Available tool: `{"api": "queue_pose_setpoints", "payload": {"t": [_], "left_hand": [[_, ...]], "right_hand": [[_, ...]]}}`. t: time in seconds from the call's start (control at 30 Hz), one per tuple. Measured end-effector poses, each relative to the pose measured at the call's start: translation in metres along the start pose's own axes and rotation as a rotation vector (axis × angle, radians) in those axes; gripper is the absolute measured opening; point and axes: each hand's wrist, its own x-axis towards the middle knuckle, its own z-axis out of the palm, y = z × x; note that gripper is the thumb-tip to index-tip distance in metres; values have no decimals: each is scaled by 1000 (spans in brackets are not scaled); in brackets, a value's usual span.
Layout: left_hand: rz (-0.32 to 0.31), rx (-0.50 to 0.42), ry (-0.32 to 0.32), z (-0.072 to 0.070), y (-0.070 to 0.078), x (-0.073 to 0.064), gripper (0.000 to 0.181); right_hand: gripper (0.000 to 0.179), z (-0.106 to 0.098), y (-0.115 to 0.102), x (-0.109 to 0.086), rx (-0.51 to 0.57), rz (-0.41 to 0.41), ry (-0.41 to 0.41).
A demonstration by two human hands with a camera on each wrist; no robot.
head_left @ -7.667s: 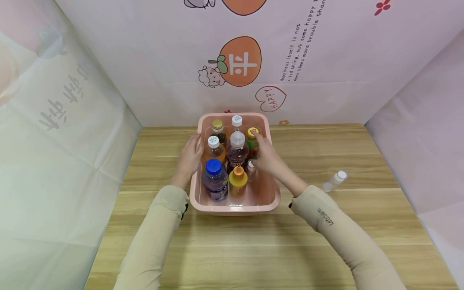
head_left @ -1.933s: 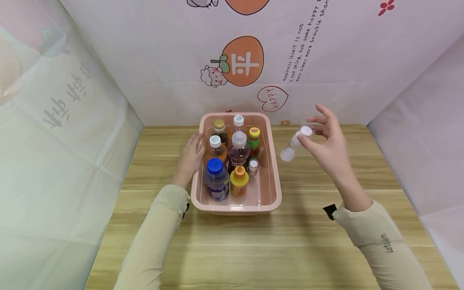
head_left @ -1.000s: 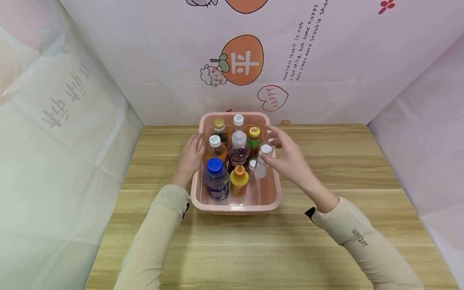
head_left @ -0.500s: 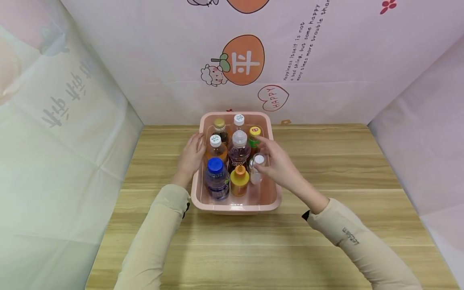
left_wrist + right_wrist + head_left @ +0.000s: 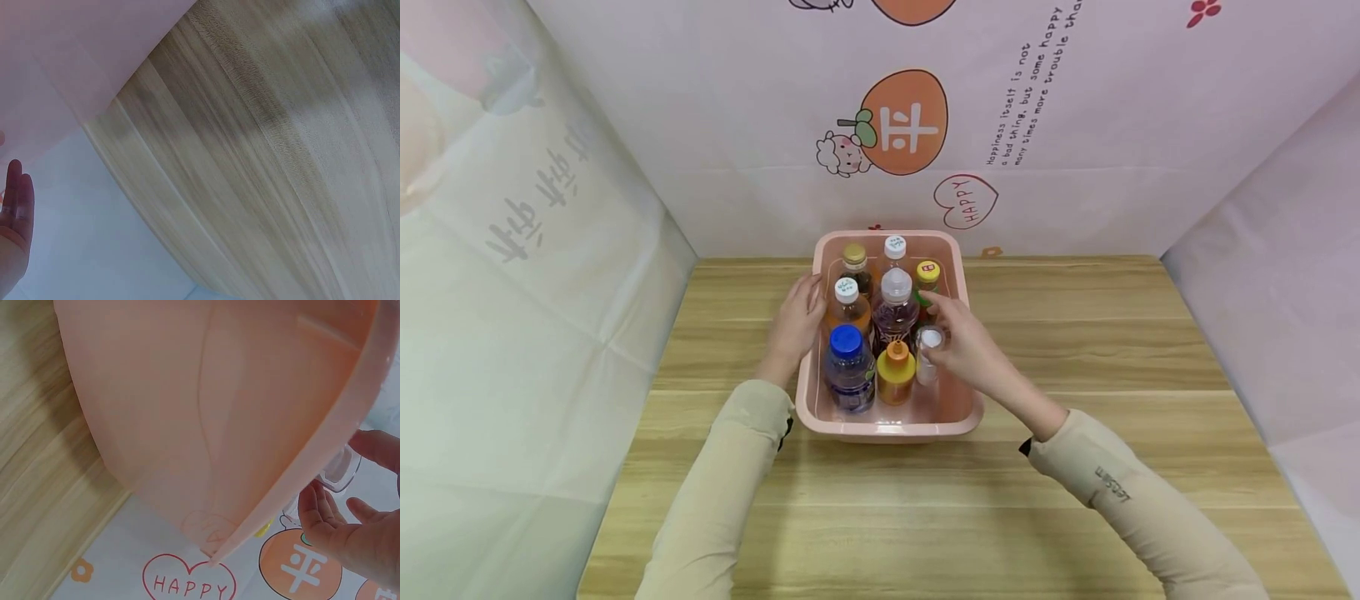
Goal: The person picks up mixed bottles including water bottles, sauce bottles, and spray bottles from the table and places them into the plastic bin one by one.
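Observation:
My right hand (image 5: 968, 346) is inside the right half of a pink plastic tub (image 5: 889, 430), pinching a small clear bottle (image 5: 928, 371) with a white lid between thumb and fingers. In the right wrist view, the rim hides most of that clear bottle (image 5: 340, 469). A similar small bottle is hidden behind it in the head view. My left hand (image 5: 793, 325) rests against the tub's left rim, fingers extended. Beside the held bottle stand a yellow squeeze bottle (image 5: 896, 379), a purple drink bottle (image 5: 895, 317) and a yellow-capped bottle (image 5: 928, 272).
Also upright in the tub are a blue-capped bottle (image 5: 850, 379), a gold-capped bottle (image 5: 854, 257) and two white-capped bottles, one at the left (image 5: 847, 304) and one at the back. The tub sits on a wood-grain table (image 5: 1075, 333) before a printed cloth backdrop (image 5: 737, 125).
My right hand has picked up the small clear bottle from the table's right side, carried it left over the rim and lowered it among the other bottles. The left hand has stayed at the tub.

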Motion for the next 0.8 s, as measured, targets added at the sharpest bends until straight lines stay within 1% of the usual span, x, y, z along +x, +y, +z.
{"api": "queue_pose_setpoints", "payload": {"t": [0.23, 0.33, 0.43, 0.53, 0.63, 0.8], "left_hand": [[0, -7, 0, 0, 0, 1, 49], [1, -7, -1, 0, 0, 1, 49], [1, -8, -1, 0, 0, 1, 49], [0, -11, -1, 0, 0, 1, 49], [-3, -13, -3, 0, 0, 1, 49], [-6, -22, -7, 0, 0, 1, 49]], "right_hand": [[78, 7, 1, 2, -22, 42, -23], [82, 10, 2, 3, -52, 57, -46], [86, 14, 2, 4, -83, 86, -73], [88, 17, 3, 5, -98, 132, -100], [91, 20, 4, 7, -103, 166, -115], [93, 24, 6, 8, -99, 182, -121]]}}
